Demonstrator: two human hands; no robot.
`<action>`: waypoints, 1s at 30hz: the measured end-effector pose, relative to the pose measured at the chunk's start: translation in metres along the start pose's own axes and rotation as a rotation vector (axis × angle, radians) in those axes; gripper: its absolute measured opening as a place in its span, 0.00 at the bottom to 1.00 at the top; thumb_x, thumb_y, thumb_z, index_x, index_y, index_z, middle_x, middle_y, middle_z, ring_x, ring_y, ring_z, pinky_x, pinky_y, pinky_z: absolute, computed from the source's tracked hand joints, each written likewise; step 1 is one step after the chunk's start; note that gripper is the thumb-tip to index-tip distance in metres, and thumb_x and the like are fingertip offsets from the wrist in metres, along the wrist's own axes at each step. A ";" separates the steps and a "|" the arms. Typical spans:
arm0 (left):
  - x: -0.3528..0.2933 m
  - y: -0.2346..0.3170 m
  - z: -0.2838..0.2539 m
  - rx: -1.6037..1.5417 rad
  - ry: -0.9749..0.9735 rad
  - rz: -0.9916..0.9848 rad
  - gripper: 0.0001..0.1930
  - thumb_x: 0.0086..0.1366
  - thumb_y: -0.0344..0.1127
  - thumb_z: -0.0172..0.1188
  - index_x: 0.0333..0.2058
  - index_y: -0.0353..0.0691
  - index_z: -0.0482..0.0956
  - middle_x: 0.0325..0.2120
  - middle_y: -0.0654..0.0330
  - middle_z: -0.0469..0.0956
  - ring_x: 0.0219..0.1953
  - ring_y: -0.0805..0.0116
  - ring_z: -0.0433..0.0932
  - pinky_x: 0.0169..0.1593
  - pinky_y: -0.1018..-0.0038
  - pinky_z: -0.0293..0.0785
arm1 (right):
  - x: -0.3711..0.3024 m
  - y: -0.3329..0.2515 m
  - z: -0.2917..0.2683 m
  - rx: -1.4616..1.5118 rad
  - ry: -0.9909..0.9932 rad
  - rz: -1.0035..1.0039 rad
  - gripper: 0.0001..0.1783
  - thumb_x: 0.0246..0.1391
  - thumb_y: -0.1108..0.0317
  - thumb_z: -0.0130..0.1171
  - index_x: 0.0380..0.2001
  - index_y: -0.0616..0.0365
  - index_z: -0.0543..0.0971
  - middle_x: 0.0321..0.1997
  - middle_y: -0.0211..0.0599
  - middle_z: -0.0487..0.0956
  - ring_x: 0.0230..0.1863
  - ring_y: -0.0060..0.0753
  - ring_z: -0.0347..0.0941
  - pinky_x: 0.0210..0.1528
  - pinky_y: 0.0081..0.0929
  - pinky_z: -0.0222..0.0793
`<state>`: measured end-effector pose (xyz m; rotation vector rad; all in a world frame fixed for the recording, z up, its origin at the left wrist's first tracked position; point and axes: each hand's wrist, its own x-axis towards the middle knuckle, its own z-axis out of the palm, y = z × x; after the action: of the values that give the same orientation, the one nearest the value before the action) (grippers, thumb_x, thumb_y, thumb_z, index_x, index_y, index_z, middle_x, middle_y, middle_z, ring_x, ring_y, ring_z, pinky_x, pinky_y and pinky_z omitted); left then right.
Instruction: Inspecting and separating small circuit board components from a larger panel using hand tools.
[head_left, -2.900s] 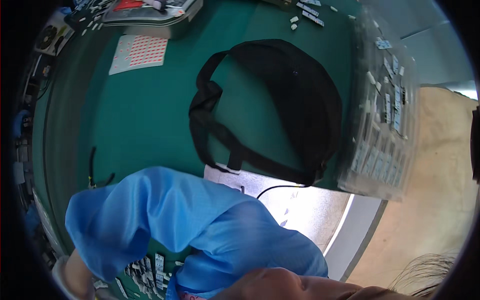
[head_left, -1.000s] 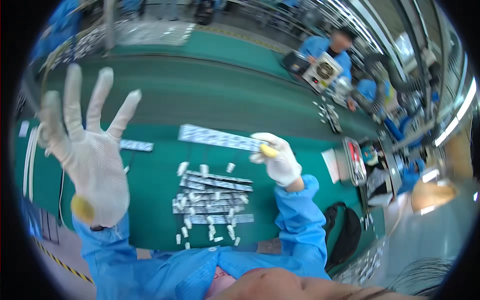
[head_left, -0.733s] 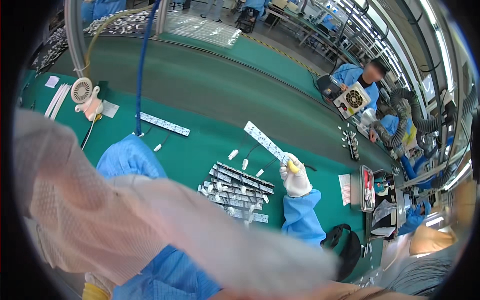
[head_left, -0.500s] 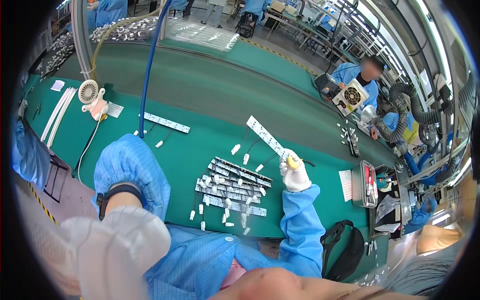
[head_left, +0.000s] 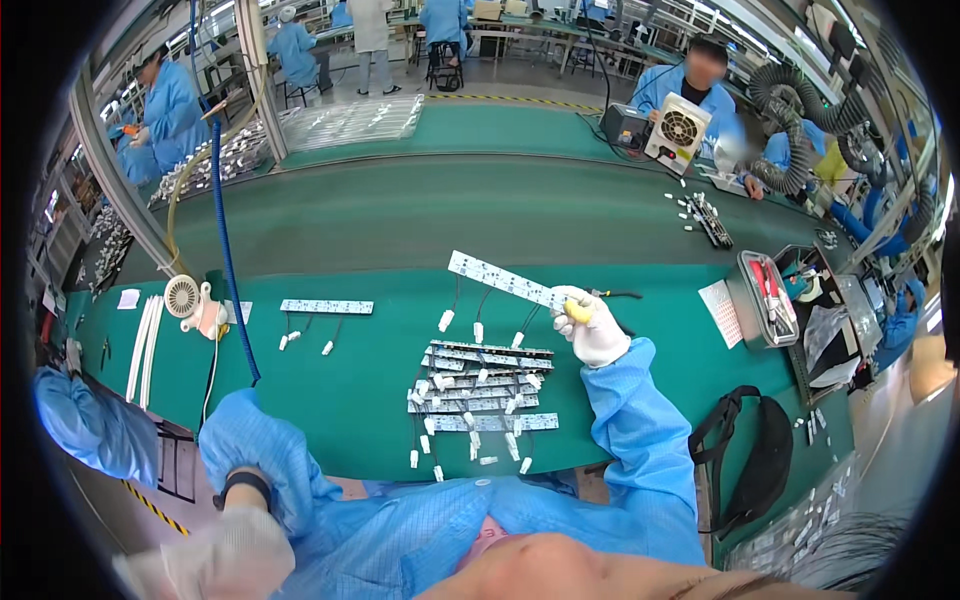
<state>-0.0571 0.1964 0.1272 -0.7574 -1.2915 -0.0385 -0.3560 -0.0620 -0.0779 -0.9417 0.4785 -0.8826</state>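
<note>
My right hand (head_left: 598,328), in a white glove with yellow at the fingertips, grips one end of a long white circuit board strip (head_left: 505,281). The strip slants up to the left, and white connectors (head_left: 478,332) dangle from it on dark wires. Just below lies a pile of similar strips (head_left: 480,404) with several wired connectors. My left hand (head_left: 215,555), also gloved, is raised at the lower left, away from the boards. Motion smears its fingers, so their grip does not show. Another wired strip (head_left: 328,307) lies apart at the left.
A blue coiled hose (head_left: 222,240) hangs at the left, near a small fan (head_left: 190,303) and white tubes (head_left: 146,350). At the right stand a metal tool box (head_left: 768,300) and a black bag (head_left: 757,465). Across the bench a person sits behind a blower (head_left: 678,134).
The view has swung and levelled. My left hand has dropped lower in the picture and looks smaller. The strip in my right hand now lies at a flatter slant.
</note>
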 end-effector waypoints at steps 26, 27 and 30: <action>-0.171 -0.044 -0.138 0.778 -0.169 -1.803 0.27 0.56 0.53 0.62 0.45 0.36 0.76 0.30 0.59 0.83 0.33 0.73 0.79 0.38 0.76 0.72 | 0.025 -0.059 0.074 -0.726 0.084 -0.121 0.40 0.50 0.37 0.58 0.50 0.64 0.68 0.24 0.32 0.76 0.20 0.20 0.74 0.21 0.12 0.67; -0.171 -0.045 -0.140 0.781 -0.161 -1.810 0.27 0.56 0.53 0.62 0.45 0.36 0.76 0.30 0.59 0.83 0.33 0.73 0.79 0.38 0.76 0.72 | 0.025 -0.059 0.074 -0.725 0.081 -0.112 0.40 0.50 0.37 0.58 0.50 0.64 0.68 0.24 0.32 0.76 0.20 0.20 0.74 0.21 0.12 0.67; -0.172 -0.046 -0.141 0.846 -0.314 -1.739 0.26 0.54 0.52 0.63 0.44 0.37 0.77 0.33 0.57 0.81 0.33 0.68 0.79 0.39 0.75 0.73 | 0.020 -0.060 0.073 -0.705 0.173 -0.073 0.45 0.43 0.32 0.61 0.49 0.64 0.69 0.21 0.30 0.75 0.20 0.18 0.73 0.21 0.10 0.64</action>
<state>-0.0100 0.0224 -0.0110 1.2438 -1.7003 -0.7280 -0.3197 -0.0600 0.0115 -1.5359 0.9433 -0.8770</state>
